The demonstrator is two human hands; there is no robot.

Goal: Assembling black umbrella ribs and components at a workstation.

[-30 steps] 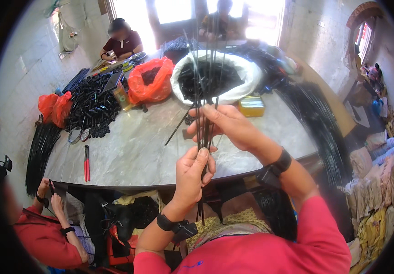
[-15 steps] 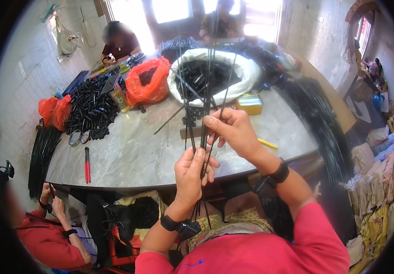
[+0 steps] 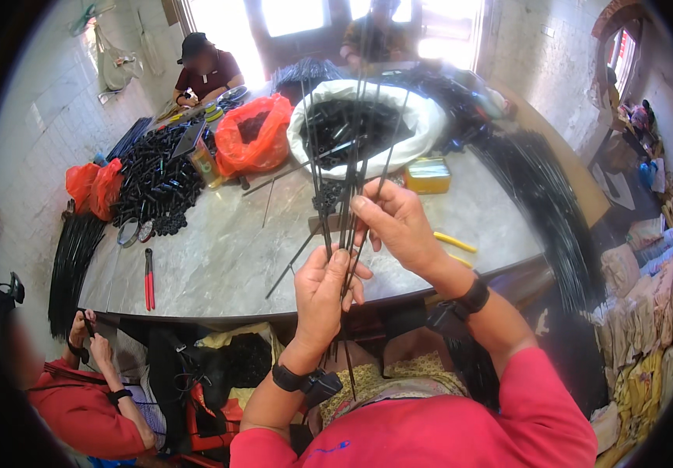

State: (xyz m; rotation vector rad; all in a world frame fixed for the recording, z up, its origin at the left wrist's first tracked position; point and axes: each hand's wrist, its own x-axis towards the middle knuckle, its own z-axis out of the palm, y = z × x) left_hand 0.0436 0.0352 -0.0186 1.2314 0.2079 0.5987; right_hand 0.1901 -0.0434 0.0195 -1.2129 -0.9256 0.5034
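My left hand hides part of the black rods, their top ends blur, and a co-worker is cut off at far left!

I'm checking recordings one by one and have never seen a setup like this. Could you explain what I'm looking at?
There is no robot here, only a person's bare hands. The view comes from the left of two wide fisheye cameras worn on the head, looking down, so straight edges bend near the rim.

The left hand grips a loose bunch of thin black rods; the right hand has thumb and fingers on them a little higher up.

On the grey table are a white sack and a red bag with dark contents, a heap of black pieces, red-handled pliers and a yellow box. Other people sit nearby, one in a red sleeve at lower left.
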